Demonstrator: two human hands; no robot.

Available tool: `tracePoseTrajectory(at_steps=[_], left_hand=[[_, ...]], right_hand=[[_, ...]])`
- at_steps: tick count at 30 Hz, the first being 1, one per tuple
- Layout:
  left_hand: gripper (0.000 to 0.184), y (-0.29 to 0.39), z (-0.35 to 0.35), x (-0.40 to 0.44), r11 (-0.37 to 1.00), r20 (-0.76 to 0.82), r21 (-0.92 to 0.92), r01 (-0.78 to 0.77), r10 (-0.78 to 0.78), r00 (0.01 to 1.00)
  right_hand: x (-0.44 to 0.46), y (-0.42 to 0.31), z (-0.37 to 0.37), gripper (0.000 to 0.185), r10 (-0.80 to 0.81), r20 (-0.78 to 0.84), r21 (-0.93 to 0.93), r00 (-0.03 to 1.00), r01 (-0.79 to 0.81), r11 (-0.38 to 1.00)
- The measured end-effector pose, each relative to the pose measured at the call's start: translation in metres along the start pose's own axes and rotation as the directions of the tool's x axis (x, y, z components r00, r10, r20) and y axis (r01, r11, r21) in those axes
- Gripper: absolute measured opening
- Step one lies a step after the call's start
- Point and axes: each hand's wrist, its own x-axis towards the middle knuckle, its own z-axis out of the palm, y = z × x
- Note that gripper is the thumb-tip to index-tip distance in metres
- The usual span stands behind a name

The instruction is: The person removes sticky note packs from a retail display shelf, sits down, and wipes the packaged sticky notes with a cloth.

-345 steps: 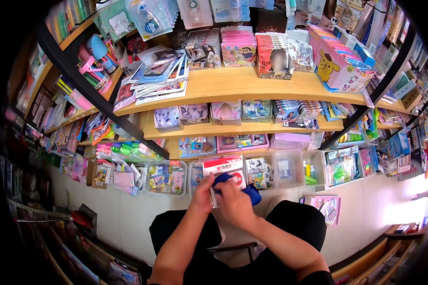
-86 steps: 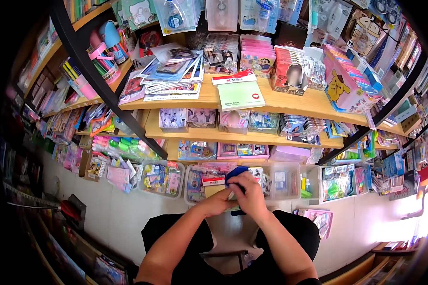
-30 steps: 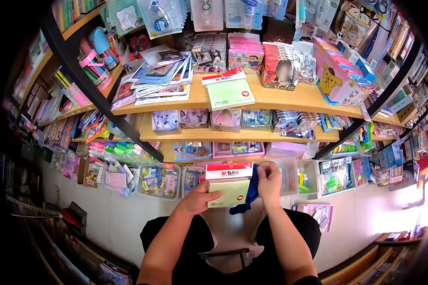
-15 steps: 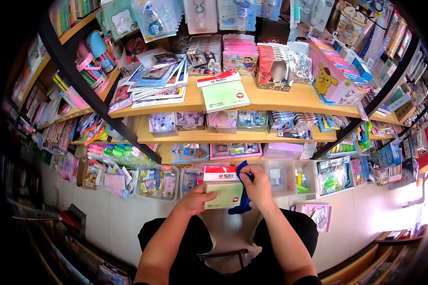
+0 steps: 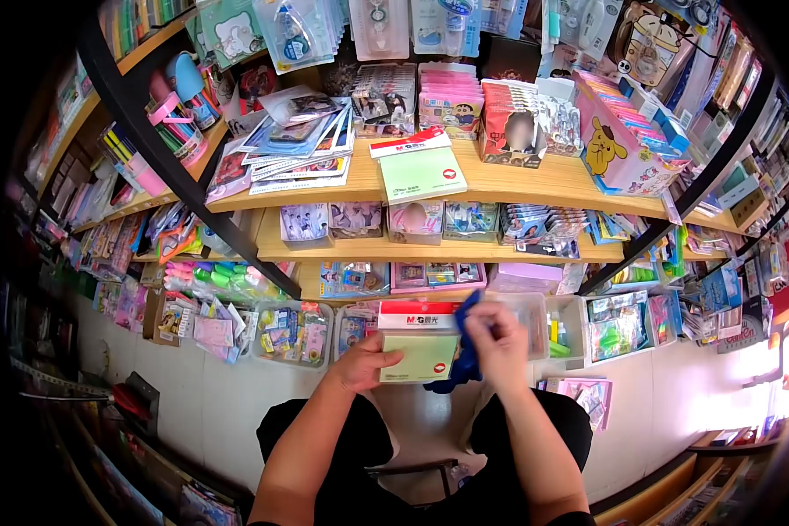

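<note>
A green note pad pack (image 5: 417, 358) with a red and white header is held upright by its left edge in my left hand (image 5: 364, 362), thumb across the front. My right hand (image 5: 497, 344) pinches a dark blue cloth (image 5: 466, 358) at the pack's right side. The cloth hangs down beside and partly behind the pack. Another green pack (image 5: 422, 173) of the same kind lies on the upper wooden shelf, its lower edge reaching the shelf's front.
Papers and cards (image 5: 300, 140) are stacked on the upper shelf (image 5: 535, 181), near display boxes. Clear plastic bins (image 5: 294, 334) line the floor below. A pink tray (image 5: 587, 399) lies right of my knees. Black posts (image 5: 167, 158) frame the shelves.
Earlier the hands were bunched together over the cloth; now the pack faces up between them. Since half a second ago, my right hand has moved slightly right with the cloth. A green pack appeared on the shelf.
</note>
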Motion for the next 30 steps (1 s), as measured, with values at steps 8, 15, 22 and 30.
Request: tracePoseTrajectory(at_steps=[8, 15, 22, 30], left_hand=[[0.049, -0.003, 0.002, 0.002, 0.997, -0.05, 0.024, 0.069, -0.068, 0.996], [0.045, -0.001, -0.004, -0.001, 0.998, 0.045, -0.053, -0.015, 0.017, 0.999], [0.049, -0.008, 0.0, 0.007, 0.996, -0.012, 0.026, 0.087, -0.087, 0.996], [0.045, -0.013, 0.001, 0.009, 0.993, -0.044, 0.051, 0.104, -0.102, 0.994]], right_hand=[[0.009, 0.04, 0.004, 0.01, -0.069, -0.046, -0.501, 0.997, 0.036, 0.865], [0.012, 0.024, -0.01, 0.002, 0.136, -0.26, -0.045, 0.956, -0.152, 0.987], [0.002, -0.008, 0.016, 0.011, -0.217, 0.238, -0.188, 0.947, 0.264, 0.946], [0.005, 0.012, 0.019, 0.01, 0.015, 0.044, -0.362, 0.999, 0.002, 0.932]])
